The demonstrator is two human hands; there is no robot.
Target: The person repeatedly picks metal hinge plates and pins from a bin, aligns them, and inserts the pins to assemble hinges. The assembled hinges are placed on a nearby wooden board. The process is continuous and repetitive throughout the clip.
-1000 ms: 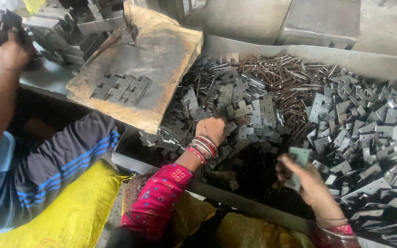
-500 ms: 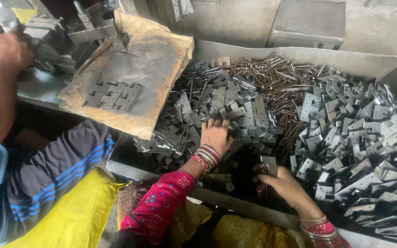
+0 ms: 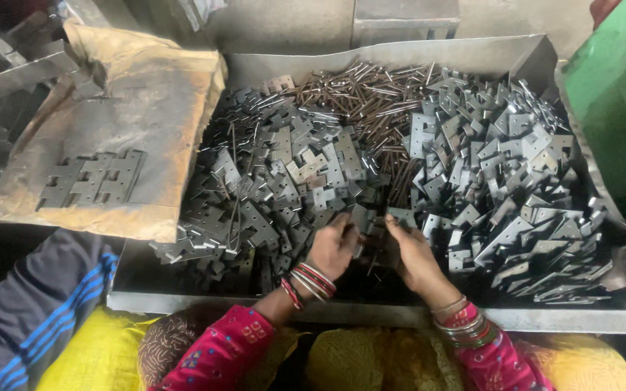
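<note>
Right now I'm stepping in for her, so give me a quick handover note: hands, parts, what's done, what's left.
Left hand and right hand are both down in the tray, fingers on the flat metal plates at its front middle; whether either grips a piece is hidden.
Pins lie at the back, bent plates on the right.
Done: a few plates joined in a row on the sack.
Left: the heaps in the tray.

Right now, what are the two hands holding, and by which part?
Both the left hand and right hand pinch small grey hinge plates by their near edges; exact grip unclear.
</note>
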